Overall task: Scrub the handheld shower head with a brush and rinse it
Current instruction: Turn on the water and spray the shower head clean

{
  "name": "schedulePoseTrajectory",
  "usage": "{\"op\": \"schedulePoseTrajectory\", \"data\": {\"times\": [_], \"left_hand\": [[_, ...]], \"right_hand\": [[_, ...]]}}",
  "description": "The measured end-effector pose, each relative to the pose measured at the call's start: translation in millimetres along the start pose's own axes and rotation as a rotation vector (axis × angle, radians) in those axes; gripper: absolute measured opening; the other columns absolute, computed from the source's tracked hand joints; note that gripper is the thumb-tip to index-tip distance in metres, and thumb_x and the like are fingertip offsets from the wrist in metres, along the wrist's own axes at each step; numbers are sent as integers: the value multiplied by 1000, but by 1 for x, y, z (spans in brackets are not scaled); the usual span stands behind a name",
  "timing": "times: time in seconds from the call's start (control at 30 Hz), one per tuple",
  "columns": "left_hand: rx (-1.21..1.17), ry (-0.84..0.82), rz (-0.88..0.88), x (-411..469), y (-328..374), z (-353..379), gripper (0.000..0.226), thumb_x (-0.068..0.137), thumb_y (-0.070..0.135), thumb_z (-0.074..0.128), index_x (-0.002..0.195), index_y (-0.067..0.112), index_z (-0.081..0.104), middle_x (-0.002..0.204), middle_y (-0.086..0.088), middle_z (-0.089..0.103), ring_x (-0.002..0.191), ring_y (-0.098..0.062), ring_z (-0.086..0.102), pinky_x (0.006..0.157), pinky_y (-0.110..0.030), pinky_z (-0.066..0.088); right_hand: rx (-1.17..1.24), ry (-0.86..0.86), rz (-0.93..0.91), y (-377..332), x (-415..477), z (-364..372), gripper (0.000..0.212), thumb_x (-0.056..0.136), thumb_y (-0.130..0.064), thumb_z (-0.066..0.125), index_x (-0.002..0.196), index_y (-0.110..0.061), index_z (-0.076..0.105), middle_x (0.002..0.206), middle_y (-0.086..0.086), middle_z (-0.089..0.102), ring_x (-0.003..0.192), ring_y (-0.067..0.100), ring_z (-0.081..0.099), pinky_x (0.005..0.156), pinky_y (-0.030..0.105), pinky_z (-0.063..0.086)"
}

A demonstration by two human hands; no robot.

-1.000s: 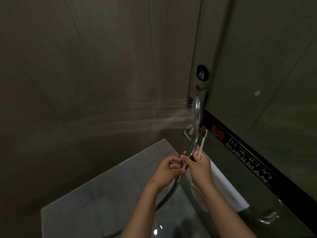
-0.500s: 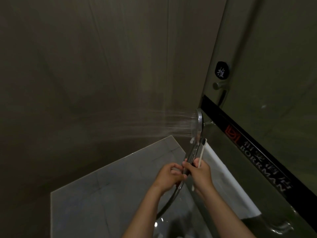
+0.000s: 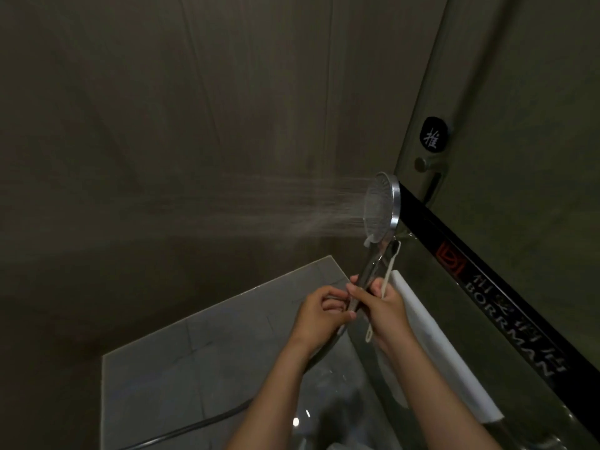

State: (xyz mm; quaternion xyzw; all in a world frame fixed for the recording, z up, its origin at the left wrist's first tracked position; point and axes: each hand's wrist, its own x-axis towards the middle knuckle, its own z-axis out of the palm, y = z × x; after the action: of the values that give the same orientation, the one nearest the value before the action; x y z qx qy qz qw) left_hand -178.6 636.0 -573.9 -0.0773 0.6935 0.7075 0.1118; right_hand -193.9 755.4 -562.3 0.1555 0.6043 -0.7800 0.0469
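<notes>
Rinsing seems in hand: left grip pinches the handle's lower end, right grip clasps handle and brush together, shower head upright beyond, spraying leftward at the wall; next likely needs one grip freed to stop the water

Handheld shower head, held upright with its face turned left; jets of water spray leftward from it toward the wall. Just below it, the right hand grips the chrome handle together with a slim pale-handled brush, whose dark bristles lie just beside the head's neck. The left hand pinches the handle's lower end. A hose trails away below and to the left; a glass door and a white towel lie to the right.
</notes>
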Motion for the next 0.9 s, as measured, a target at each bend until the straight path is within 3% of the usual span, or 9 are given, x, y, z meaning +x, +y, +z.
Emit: {"op": "schedulePoseTrajectory", "data": {"times": [0.13, 0.3, 0.47, 0.7, 0.9], "left_hand": [[-27, 42, 46, 3, 3, 0, 36, 68, -13, 73, 84, 16, 60, 77, -2, 63, 66, -1, 62, 65, -13, 50], [-52, 68, 63, 4, 8, -2, 37, 67, -12, 73, 89, 15, 60, 82, -5, 63, 75, -11, 60, 70, -15, 52], [-65, 150, 79, 4, 14, -10, 37, 67, -13, 73, 89, 14, 60, 81, -4, 64, 77, -9, 62, 70, -14, 51], [-74, 272, 125, 0, 15, -21, 37, 71, -15, 69, 104, -2, 58, 79, -2, 62, 74, -6, 59, 68, -12, 50], [-92, 383, 117, -12, 10, -43, 35, 72, -16, 67, 95, 9, 58, 79, -2, 60, 75, -6, 58, 71, -14, 49]], "right_hand": [[45, -70, -20, -6, 2, 2, 21, 79, 7, 66, 98, 0, 64, 88, 14, 69, 85, 26, 69, 71, 29, 58], [42, -117, -64, -13, 7, 9, 21, 77, 13, 64, 88, -5, 66, 80, 7, 71, 74, 13, 71, 62, 21, 56], [36, -186, -68, -16, 15, 21, 22, 76, 14, 65, 85, -6, 66, 73, 3, 72, 69, 12, 70, 61, 21, 56], [-25, -311, -74, -17, 25, 42, 19, 77, 11, 66, 87, -5, 66, 73, 1, 71, 68, 11, 69, 58, 20, 54], [-67, -405, -55, -8, 22, 69, 21, 76, 13, 66, 86, -5, 66, 72, 2, 69, 65, 8, 68, 58, 19, 54]]}}
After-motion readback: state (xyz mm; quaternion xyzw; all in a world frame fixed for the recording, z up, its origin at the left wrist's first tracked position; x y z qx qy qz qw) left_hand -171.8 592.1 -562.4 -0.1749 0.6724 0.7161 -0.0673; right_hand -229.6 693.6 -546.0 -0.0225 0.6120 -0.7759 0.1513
